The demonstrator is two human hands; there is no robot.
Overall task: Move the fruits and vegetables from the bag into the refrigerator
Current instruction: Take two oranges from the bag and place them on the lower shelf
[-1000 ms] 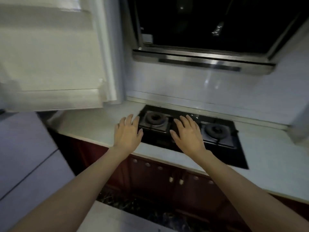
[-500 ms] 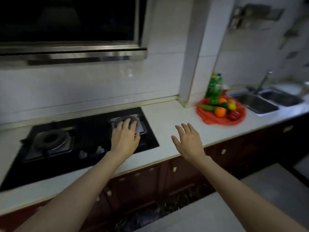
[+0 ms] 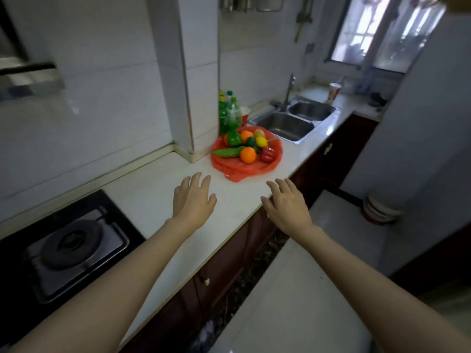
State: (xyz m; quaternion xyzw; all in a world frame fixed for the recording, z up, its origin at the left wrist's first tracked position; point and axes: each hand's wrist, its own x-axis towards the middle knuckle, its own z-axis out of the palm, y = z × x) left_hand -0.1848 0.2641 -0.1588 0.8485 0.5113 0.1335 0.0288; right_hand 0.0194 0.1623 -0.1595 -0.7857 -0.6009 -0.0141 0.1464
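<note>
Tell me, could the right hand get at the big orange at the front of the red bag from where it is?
Probably yes. The right hand is open and empty, and only bare countertop lies between it and the red bag. The orange sits on top at the near edge, uncovered; a further reach forward looks needed.

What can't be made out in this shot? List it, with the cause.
- Refrigerator: not seen in the head view.
- Produce at the back of the red bag: partly covered by the green pepper and orange.
- Bottles: labels too small to read.
- Stove: cut off by the left edge, blurred.
- Left hand and right hand: palms face down, undersides hidden.
</note>
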